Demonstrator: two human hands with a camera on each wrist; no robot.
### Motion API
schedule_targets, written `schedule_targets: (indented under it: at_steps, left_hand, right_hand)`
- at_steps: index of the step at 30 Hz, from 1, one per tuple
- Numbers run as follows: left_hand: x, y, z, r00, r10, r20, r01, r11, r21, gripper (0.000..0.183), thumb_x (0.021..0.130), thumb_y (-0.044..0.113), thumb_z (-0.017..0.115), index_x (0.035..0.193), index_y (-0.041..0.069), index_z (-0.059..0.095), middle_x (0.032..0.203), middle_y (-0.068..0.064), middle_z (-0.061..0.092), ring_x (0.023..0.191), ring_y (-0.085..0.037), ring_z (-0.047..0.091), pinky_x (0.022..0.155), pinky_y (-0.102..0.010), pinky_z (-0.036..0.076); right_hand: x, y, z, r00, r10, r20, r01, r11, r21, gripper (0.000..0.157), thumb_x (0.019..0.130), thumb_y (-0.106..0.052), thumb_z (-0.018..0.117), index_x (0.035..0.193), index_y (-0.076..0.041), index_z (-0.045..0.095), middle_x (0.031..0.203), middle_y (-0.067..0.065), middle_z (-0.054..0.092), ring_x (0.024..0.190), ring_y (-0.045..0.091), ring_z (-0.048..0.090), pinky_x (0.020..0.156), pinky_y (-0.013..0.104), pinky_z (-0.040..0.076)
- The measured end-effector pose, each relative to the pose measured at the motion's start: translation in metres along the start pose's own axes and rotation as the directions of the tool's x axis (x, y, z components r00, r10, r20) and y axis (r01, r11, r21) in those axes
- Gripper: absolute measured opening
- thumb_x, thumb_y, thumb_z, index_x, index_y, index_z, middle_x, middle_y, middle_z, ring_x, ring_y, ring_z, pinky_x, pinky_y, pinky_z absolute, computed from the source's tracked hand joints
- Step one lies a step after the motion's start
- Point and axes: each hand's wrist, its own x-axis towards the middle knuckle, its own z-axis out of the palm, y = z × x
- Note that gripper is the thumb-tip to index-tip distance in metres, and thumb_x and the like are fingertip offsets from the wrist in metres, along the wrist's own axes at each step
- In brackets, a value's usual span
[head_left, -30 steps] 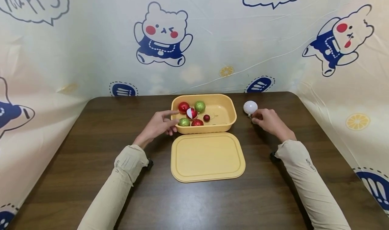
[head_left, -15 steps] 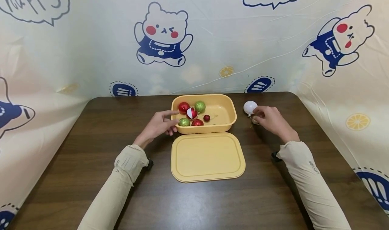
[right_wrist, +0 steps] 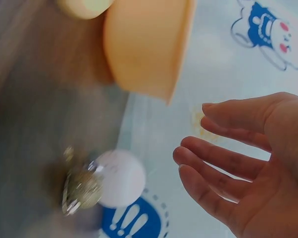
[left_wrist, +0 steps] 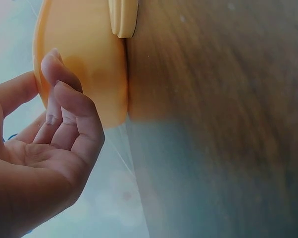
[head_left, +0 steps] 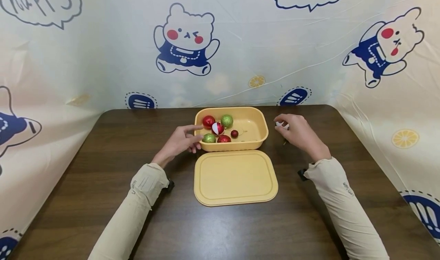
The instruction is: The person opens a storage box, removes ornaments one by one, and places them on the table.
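Baubles of several colours lie in a yellow plastic box (head_left: 237, 147): red (head_left: 208, 121), green (head_left: 227, 121), red-and-white (head_left: 217, 128) and a small dark red one (head_left: 234, 134). My left hand (head_left: 177, 141) touches the box's left end, its fingers loosely bent in the left wrist view. To the right of the box, my right hand (head_left: 302, 134) hovers over a white bauble (head_left: 282, 125), mostly hidden in the head view. The right wrist view shows the fingers apart from it, holding nothing. Beside the white bauble sits a small gold, shiny ornament (right_wrist: 87, 189).
The yellow lid (head_left: 236, 178) lies flat on the brown wooden table (head_left: 220, 229), just in front of the box. A printed cloth (head_left: 240, 42) with cartoon bears hangs behind the table and along its sides.
My right hand has risen from beside the white bauble and shifted slightly left over it, its fingers now apart from the ornaments. The left hand stays at the box.
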Motion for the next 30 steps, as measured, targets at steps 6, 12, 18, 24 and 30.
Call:
schedule_targets:
  at_steps: [6,12,18,24,30]
  left_hand:
    - [-0.001,0.0,0.0,1.0,-0.007,0.006,0.007,1.0,-0.009,0.049,0.098,0.021,0.065,0.143,0.006,0.052,0.075,-0.018,0.069,0.056,-0.02,0.061,0.06,-0.037,0.055]
    - [0.0,0.0,0.0,1.0,-0.001,0.014,0.001,1.0,-0.019,0.05,0.098,0.021,0.066,0.144,0.006,0.051,0.08,-0.024,0.069,0.057,-0.02,0.061,0.06,-0.036,0.055]
    - [0.0,-0.001,-0.001,1.0,-0.007,0.011,0.007,1.0,-0.016,0.049,0.098,0.021,0.065,0.143,0.007,0.052,0.078,-0.021,0.069,0.057,-0.019,0.061,0.06,-0.036,0.055]
    - [0.0,-0.002,-0.001,1.0,-0.005,0.006,0.005,1.0,-0.015,0.047,0.099,0.02,0.064,0.143,0.007,0.053,0.076,-0.018,0.069,0.056,-0.019,0.061,0.059,-0.035,0.055]
    - [-0.001,-0.001,-0.002,1.0,0.006,0.011,-0.006,1.0,-0.026,0.048,0.099,0.019,0.064,0.143,0.005,0.052,0.077,-0.02,0.069,0.056,-0.019,0.061,0.059,-0.035,0.055]
  right_hand:
    - [0.007,-0.023,0.004,1.0,-0.021,0.007,0.021,1.0,0.001,0.025,0.095,-0.012,0.066,0.118,-0.003,0.068,0.106,0.014,0.069,0.091,0.026,0.064,0.078,0.044,0.055]
    - [0.017,-0.043,0.012,0.998,-0.057,0.025,0.058,0.998,-0.007,0.027,0.095,-0.01,0.066,0.12,0.0,0.067,0.105,0.014,0.068,0.086,0.025,0.061,0.076,0.041,0.054]
    - [0.03,-0.061,0.028,0.991,-0.112,0.078,0.109,0.993,0.036,0.026,0.095,-0.009,0.066,0.119,0.001,0.067,0.113,0.017,0.069,0.095,0.028,0.066,0.082,0.042,0.057]
    - [0.042,-0.081,0.043,0.981,-0.156,0.117,0.149,0.986,0.069,0.025,0.096,-0.011,0.066,0.118,0.001,0.068,0.115,0.015,0.07,0.092,0.026,0.068,0.082,0.04,0.057]
    - [0.05,-0.094,0.065,0.971,-0.19,0.146,0.179,0.98,0.088,0.024,0.096,-0.012,0.066,0.116,-0.001,0.07,0.114,0.014,0.071,0.091,0.024,0.069,0.082,0.039,0.056]
